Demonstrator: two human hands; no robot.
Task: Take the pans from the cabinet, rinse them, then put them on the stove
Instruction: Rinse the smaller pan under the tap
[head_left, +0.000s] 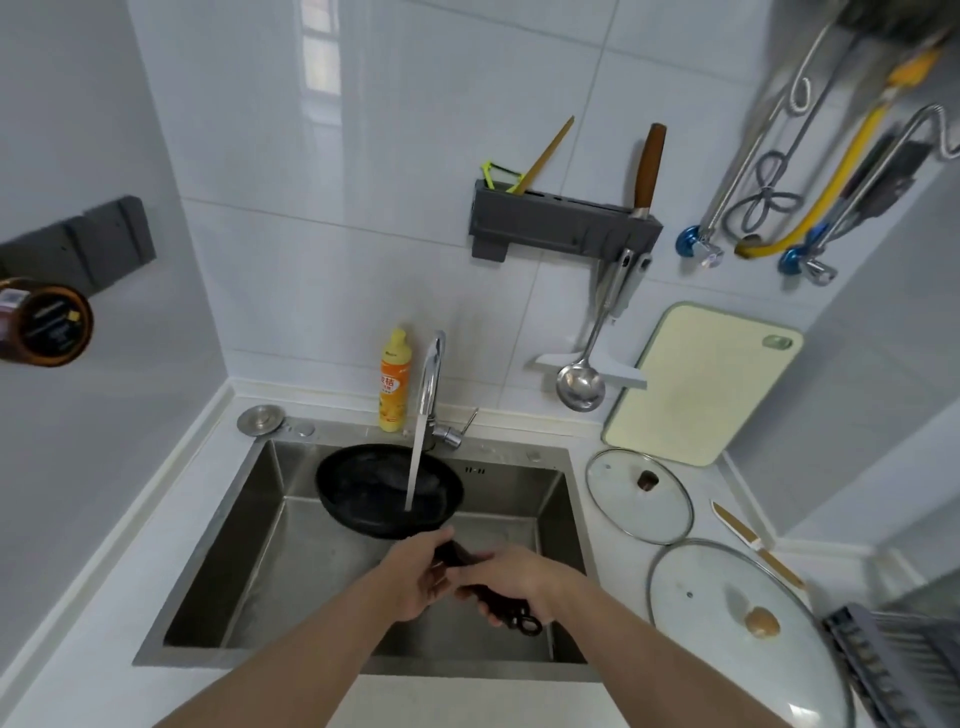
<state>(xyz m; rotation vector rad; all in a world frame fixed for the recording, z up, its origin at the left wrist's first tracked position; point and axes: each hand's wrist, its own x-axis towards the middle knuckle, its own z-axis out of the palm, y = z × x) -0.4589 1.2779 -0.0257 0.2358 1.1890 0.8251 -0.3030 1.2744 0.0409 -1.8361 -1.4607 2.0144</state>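
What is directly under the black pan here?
Under the black pan, held by both hands on its handle, lies the steel sink basin. The basin floor beneath the pan, drain included, is hidden.

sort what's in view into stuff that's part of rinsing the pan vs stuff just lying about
In use:
pan, under the running water
tap
sink
left hand and right hand, both holding the pan's handle

Lying about:
soap bottle
two glass lids
cutting board
ladle
knife on the counter
wall rack
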